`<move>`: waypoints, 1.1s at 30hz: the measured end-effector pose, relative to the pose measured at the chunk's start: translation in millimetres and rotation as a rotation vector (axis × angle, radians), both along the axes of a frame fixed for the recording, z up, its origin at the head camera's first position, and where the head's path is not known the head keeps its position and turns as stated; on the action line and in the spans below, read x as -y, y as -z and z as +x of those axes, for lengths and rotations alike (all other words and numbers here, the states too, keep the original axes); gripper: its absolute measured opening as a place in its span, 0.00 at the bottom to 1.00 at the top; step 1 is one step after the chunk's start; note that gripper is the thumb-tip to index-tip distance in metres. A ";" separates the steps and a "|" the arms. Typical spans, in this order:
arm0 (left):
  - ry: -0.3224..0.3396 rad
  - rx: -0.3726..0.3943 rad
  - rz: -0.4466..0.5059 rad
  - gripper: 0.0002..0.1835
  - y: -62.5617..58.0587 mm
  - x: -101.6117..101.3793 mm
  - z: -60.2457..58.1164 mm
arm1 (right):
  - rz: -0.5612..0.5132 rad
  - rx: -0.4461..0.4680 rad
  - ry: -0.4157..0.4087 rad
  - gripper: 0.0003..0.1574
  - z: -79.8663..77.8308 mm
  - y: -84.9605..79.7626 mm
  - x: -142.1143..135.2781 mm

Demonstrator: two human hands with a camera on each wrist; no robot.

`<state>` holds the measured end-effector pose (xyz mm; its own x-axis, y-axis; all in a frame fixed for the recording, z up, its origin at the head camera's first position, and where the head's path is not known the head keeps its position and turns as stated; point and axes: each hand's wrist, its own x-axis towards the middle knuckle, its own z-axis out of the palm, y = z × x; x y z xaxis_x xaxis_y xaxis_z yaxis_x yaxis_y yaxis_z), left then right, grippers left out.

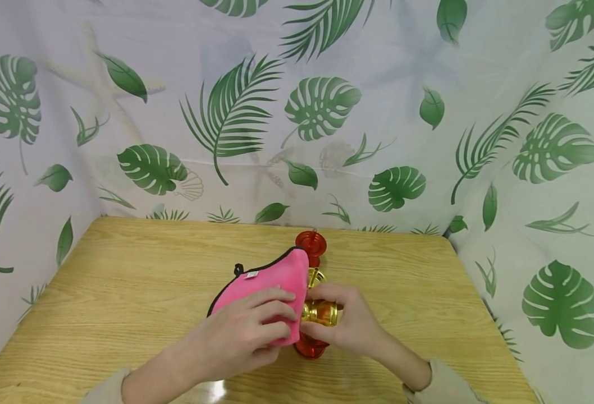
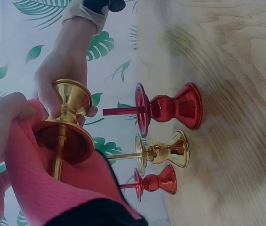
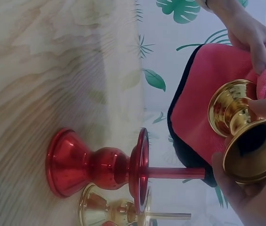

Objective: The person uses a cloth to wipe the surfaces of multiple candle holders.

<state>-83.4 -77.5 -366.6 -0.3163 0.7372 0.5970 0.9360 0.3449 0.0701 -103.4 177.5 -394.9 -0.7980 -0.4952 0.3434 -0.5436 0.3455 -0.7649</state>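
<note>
My right hand [image 1: 350, 320] grips a shiny gold candle holder [image 2: 70, 103] by its waist, tipped on its side. In the left wrist view its spike points down in front of the cloth, and in the right wrist view its hollow base faces the camera. A pink cloth [image 1: 266, 287] with black edging and a small loop hangs from my left hand [image 1: 248, 331], whose fingers and thumb pinch it. The cloth lies against the holder's dish side, and in the head view it hides the spike.
Three more spiked holders stand upright in a row on the wooden table [image 1: 150, 280]: a near red one [image 2: 168, 108], a gold one [image 2: 173, 149] and a far red one [image 1: 311, 244]. Leaf-printed sheets [image 1: 246, 112] wall the table's back and sides.
</note>
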 end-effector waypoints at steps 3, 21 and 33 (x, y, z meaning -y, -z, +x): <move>-0.002 0.019 0.032 0.16 -1.0 -0.1 -1.5 | 0.017 -0.100 -0.019 0.19 1.5 1.8 0.2; 0.040 0.453 0.137 0.11 -2.5 6.0 -10.1 | 0.069 -0.692 -0.174 0.16 3.1 6.2 -1.4; -0.140 0.716 0.294 0.05 -0.7 22.4 -15.2 | 0.053 -0.526 -0.159 0.24 5.6 6.6 -3.8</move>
<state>-98.6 -99.9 -365.9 -0.7761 0.5052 0.3774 0.5778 0.3298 0.7466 -97.8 181.3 -401.5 -0.4395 -0.6232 0.6469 -0.8964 0.2586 -0.3599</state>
